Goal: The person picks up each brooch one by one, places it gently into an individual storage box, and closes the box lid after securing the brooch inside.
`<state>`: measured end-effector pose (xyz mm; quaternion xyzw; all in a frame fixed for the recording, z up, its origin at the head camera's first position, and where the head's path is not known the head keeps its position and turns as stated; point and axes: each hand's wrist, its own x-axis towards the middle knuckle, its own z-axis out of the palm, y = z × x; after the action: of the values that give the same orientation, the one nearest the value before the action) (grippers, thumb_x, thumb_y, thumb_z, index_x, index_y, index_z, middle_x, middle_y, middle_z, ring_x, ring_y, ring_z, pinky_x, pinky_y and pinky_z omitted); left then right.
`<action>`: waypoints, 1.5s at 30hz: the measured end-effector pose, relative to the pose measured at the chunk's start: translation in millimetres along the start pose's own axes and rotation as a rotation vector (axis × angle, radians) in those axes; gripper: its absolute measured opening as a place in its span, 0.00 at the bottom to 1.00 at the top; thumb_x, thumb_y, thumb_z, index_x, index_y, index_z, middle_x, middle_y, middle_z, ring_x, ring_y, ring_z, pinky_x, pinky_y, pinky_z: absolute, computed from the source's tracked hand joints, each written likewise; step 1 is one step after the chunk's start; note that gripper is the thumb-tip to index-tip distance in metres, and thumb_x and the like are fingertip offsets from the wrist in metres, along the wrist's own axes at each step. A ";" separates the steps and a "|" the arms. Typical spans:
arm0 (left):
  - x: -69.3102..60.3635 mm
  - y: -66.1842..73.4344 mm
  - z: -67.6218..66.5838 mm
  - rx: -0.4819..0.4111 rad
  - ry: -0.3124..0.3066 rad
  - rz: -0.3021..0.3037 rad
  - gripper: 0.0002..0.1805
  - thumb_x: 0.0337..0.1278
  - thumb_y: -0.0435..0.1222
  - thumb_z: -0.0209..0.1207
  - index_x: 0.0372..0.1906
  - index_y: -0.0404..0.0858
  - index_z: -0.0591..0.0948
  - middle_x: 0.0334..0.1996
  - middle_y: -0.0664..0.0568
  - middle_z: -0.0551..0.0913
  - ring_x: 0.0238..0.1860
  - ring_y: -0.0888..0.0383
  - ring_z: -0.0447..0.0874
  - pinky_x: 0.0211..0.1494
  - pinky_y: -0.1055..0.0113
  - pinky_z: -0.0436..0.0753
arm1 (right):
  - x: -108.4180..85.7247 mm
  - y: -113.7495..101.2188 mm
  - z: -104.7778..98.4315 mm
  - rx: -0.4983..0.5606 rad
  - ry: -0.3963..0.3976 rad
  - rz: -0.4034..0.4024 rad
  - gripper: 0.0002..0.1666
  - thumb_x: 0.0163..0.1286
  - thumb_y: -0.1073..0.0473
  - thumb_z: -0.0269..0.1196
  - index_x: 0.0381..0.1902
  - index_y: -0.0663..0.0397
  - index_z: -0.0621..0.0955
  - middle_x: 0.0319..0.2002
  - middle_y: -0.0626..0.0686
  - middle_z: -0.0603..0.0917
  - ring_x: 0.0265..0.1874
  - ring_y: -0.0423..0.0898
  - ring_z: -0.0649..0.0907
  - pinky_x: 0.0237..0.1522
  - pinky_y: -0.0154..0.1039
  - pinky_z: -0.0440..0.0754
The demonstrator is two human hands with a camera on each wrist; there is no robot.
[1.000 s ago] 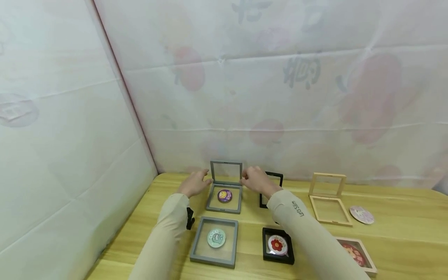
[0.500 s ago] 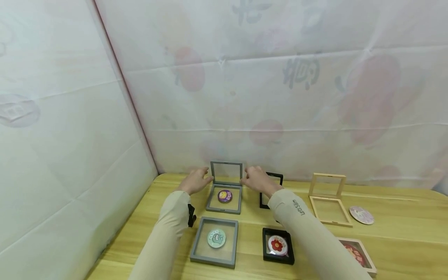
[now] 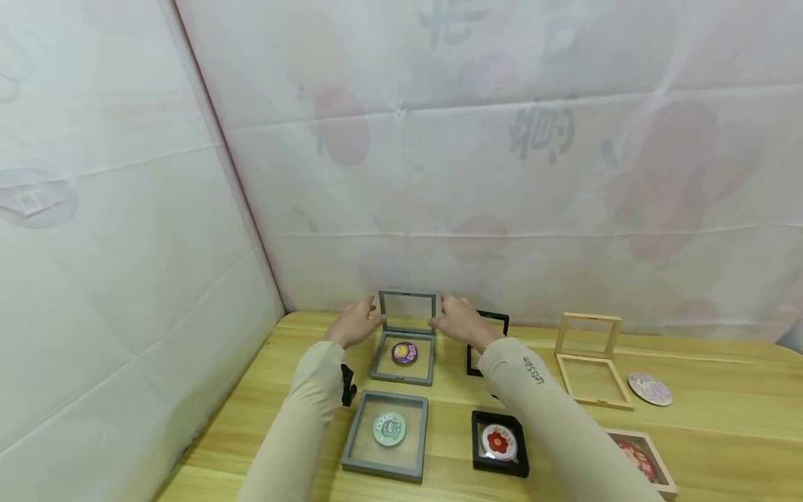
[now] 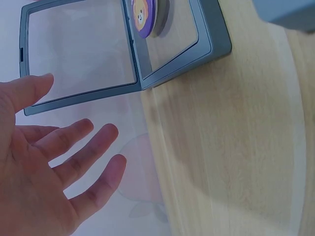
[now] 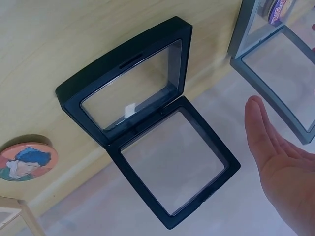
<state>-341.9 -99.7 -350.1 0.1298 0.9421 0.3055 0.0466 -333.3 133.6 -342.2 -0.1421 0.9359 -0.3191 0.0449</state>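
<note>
A small grey frame (image 3: pixel 402 381) stands with its lid raised, and a purple badge (image 3: pixel 404 353) lies on its clear base. My left hand (image 3: pixel 354 323) is beside the raised lid's left edge; in the left wrist view, the hand (image 4: pixel 59 162) has spread fingers and the thumb near the grey lid (image 4: pixel 83 96). My right hand (image 3: pixel 462 323) is by the lid's right side. Seen from the right wrist, that hand (image 5: pixel 280 162) has fairly straight fingers next to the grey lid (image 5: pixel 268 93). Neither hand appears to hold anything.
Right of the grey frame stands an opened black frame (image 3: pixel 492 316), then an opened wooden frame (image 3: pixel 596 401) and a loose badge (image 3: pixel 649 388). Nearer are a larger grey frame (image 3: pixel 384 469), a closed black frame (image 3: pixel 500 467) and a pale frame (image 3: pixel 663 481), each with a badge.
My right hand has drawn slightly away from the lid's right edge. My left hand has barely shifted, and the lid remains raised.
</note>
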 end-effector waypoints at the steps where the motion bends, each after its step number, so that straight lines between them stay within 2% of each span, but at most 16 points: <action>1: -0.3 0.5 -0.7 -0.005 -0.002 0.001 0.37 0.78 0.41 0.51 0.78 0.25 0.51 0.71 0.33 0.67 0.69 0.36 0.68 0.70 0.41 0.66 | 0.3 -0.2 0.3 0.001 0.001 0.000 0.41 0.77 0.59 0.59 0.74 0.78 0.55 0.66 0.75 0.70 0.66 0.68 0.72 0.63 0.59 0.74; 6: -1.2 2.9 -5.2 -0.031 -0.004 0.015 0.37 0.78 0.40 0.51 0.78 0.24 0.51 0.71 0.31 0.66 0.69 0.35 0.69 0.70 0.43 0.67 | 1.5 -2.6 0.8 -0.006 0.015 -0.014 0.42 0.76 0.58 0.60 0.74 0.77 0.56 0.65 0.75 0.71 0.65 0.68 0.72 0.63 0.59 0.73; 11: -0.6 5.2 -5.9 -0.048 -0.016 0.021 0.37 0.79 0.41 0.50 0.79 0.28 0.50 0.72 0.33 0.66 0.69 0.37 0.69 0.70 0.44 0.68 | 2.3 -6.2 1.1 -0.018 0.032 -0.023 0.42 0.75 0.58 0.62 0.73 0.78 0.57 0.63 0.74 0.73 0.63 0.67 0.74 0.62 0.58 0.75; 16: -0.6 6.2 -5.4 -0.067 -0.024 0.033 0.36 0.79 0.40 0.50 0.79 0.28 0.50 0.72 0.34 0.66 0.69 0.37 0.70 0.70 0.44 0.68 | 2.0 -6.3 1.8 0.017 0.043 -0.013 0.41 0.75 0.59 0.61 0.74 0.77 0.56 0.64 0.74 0.72 0.64 0.67 0.74 0.62 0.58 0.75; 24: -0.4 3.7 -5.0 -0.099 0.014 0.054 0.36 0.79 0.40 0.51 0.79 0.28 0.52 0.74 0.35 0.63 0.68 0.37 0.71 0.70 0.45 0.68 | 2.2 -4.6 2.6 0.050 0.061 -0.037 0.35 0.77 0.60 0.60 0.72 0.75 0.61 0.61 0.73 0.75 0.59 0.66 0.78 0.57 0.57 0.79; 26: 0.5 2.4 -5.0 -0.097 0.028 0.066 0.34 0.79 0.40 0.50 0.77 0.26 0.55 0.72 0.33 0.65 0.67 0.36 0.71 0.69 0.45 0.68 | 2.8 -4.3 2.8 0.050 0.062 -0.049 0.33 0.77 0.61 0.58 0.70 0.75 0.63 0.60 0.72 0.76 0.57 0.65 0.80 0.55 0.56 0.80; 28: 1.1 1.7 -4.7 -0.103 0.040 0.075 0.31 0.80 0.41 0.50 0.75 0.26 0.61 0.70 0.32 0.69 0.67 0.36 0.72 0.69 0.45 0.69 | 2.9 -4.0 3.0 0.041 0.073 -0.064 0.29 0.79 0.61 0.56 0.68 0.75 0.65 0.57 0.71 0.78 0.54 0.62 0.81 0.52 0.54 0.82; 31: 1.0 1.3 -4.1 -0.120 0.063 0.083 0.25 0.80 0.42 0.49 0.67 0.26 0.72 0.61 0.32 0.78 0.63 0.37 0.76 0.65 0.45 0.74 | 3.4 -2.8 4.3 0.036 0.088 -0.101 0.18 0.81 0.62 0.52 0.57 0.74 0.73 0.44 0.65 0.81 0.39 0.54 0.82 0.41 0.48 0.81; 33: 0.6 0.8 -3.5 -0.134 0.071 0.086 0.21 0.81 0.42 0.48 0.59 0.27 0.77 0.52 0.36 0.83 0.55 0.40 0.81 0.57 0.48 0.80 | 3.5 -1.4 5.1 0.031 0.099 -0.131 0.15 0.83 0.62 0.49 0.50 0.71 0.77 0.34 0.60 0.79 0.30 0.50 0.77 0.36 0.46 0.77; 36: -0.4 -0.3 -3.0 -0.141 0.073 0.093 0.17 0.81 0.41 0.48 0.46 0.29 0.79 0.38 0.42 0.82 0.47 0.41 0.82 0.44 0.55 0.80 | 3.7 1.0 6.2 0.036 0.096 -0.157 0.16 0.83 0.62 0.47 0.44 0.67 0.79 0.26 0.54 0.72 0.23 0.46 0.70 0.32 0.43 0.72; 38: -0.9 -1.7 -3.0 -0.152 0.066 0.104 0.17 0.81 0.39 0.48 0.38 0.31 0.77 0.33 0.40 0.79 0.44 0.40 0.82 0.40 0.56 0.78 | 3.4 3.0 6.5 0.045 0.085 -0.161 0.16 0.84 0.61 0.47 0.41 0.65 0.79 0.24 0.53 0.71 0.21 0.45 0.68 0.29 0.41 0.70; 41: -1.9 -3.8 -3.7 -0.172 0.052 0.116 0.16 0.81 0.38 0.48 0.35 0.31 0.76 0.35 0.37 0.80 0.48 0.37 0.82 0.42 0.55 0.79 | 2.8 5.8 6.7 0.061 0.061 -0.162 0.17 0.84 0.58 0.48 0.36 0.62 0.77 0.24 0.54 0.72 0.20 0.44 0.67 0.27 0.40 0.69; 45: -2.8 -8.4 -5.3 -0.180 0.033 0.147 0.17 0.81 0.38 0.48 0.42 0.27 0.79 0.42 0.34 0.82 0.48 0.37 0.80 0.46 0.52 0.80 | 2.2 8.8 6.8 0.092 0.011 -0.162 0.19 0.84 0.55 0.48 0.33 0.59 0.76 0.25 0.53 0.73 0.22 0.44 0.68 0.27 0.39 0.68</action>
<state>-342.0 -110.0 -350.7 0.1887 0.8994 0.3937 0.0201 -336.3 135.6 -353.0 -0.2132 0.9059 -0.3652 0.0204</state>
